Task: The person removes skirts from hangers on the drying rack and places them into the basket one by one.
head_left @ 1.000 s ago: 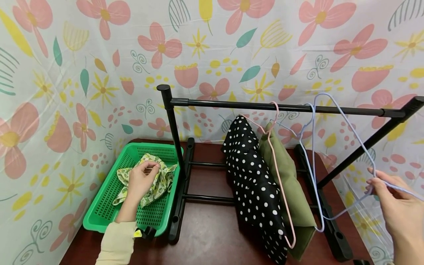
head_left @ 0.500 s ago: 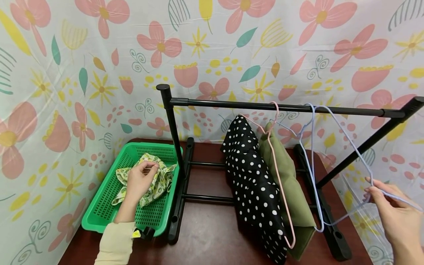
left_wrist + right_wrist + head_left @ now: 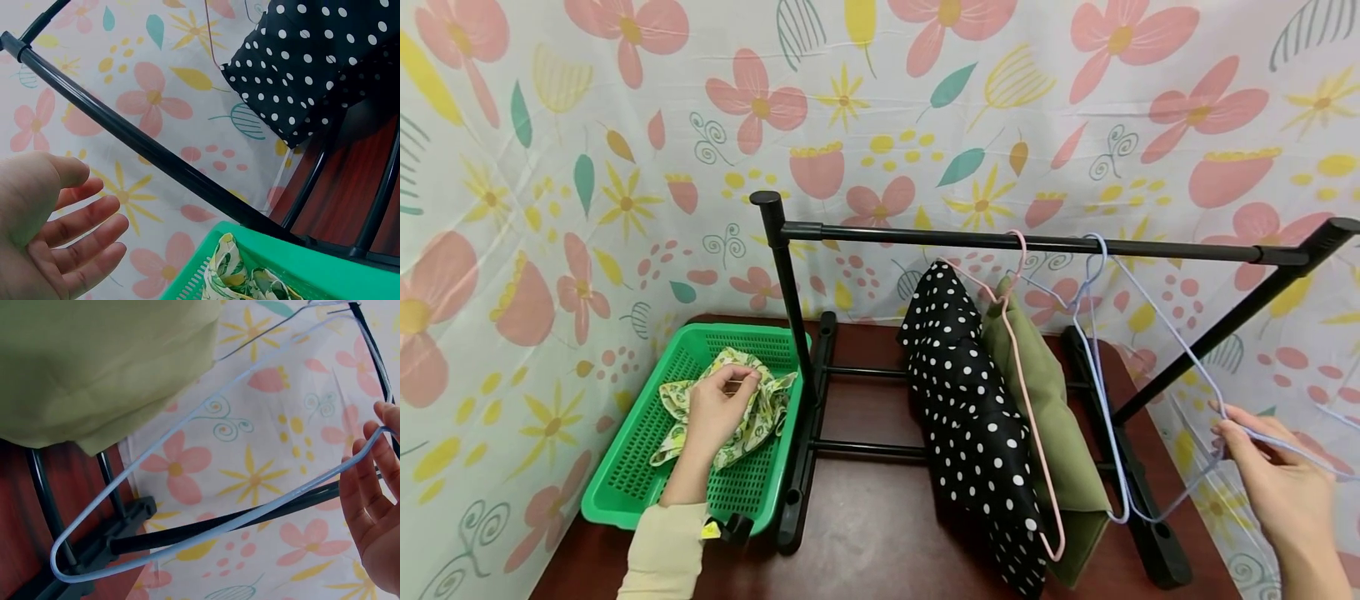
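Observation:
My left hand (image 3: 715,412) hovers over a yellow-green patterned cloth (image 3: 767,417) in the green basket (image 3: 613,467). In the left wrist view its fingers are loosely bent and hold nothing. On the right, my right hand (image 3: 1273,475) pinches a corner of a light-blue hanger (image 3: 94,574) between thumb and fingers. That hanger has no cloth on it, and its wire reaches up to the rack's bar (image 3: 1187,249); its hook is hard to make out. Just left of it, another blue hanger (image 3: 1097,243) hooks over the bar with olive cloth (image 3: 1052,417).
A pink hanger (image 3: 1018,242) on the bar carries black polka-dot cloth (image 3: 962,392). The black rack's left post (image 3: 792,292) stands beside the basket. Its base spans the dark red table (image 3: 868,517), with a flowered curtain (image 3: 700,167) behind.
The light-blue hanger's upper wire has dropped from above the bar to below it. My right hand has shifted a little left and down with it. My left hand has hardly moved.

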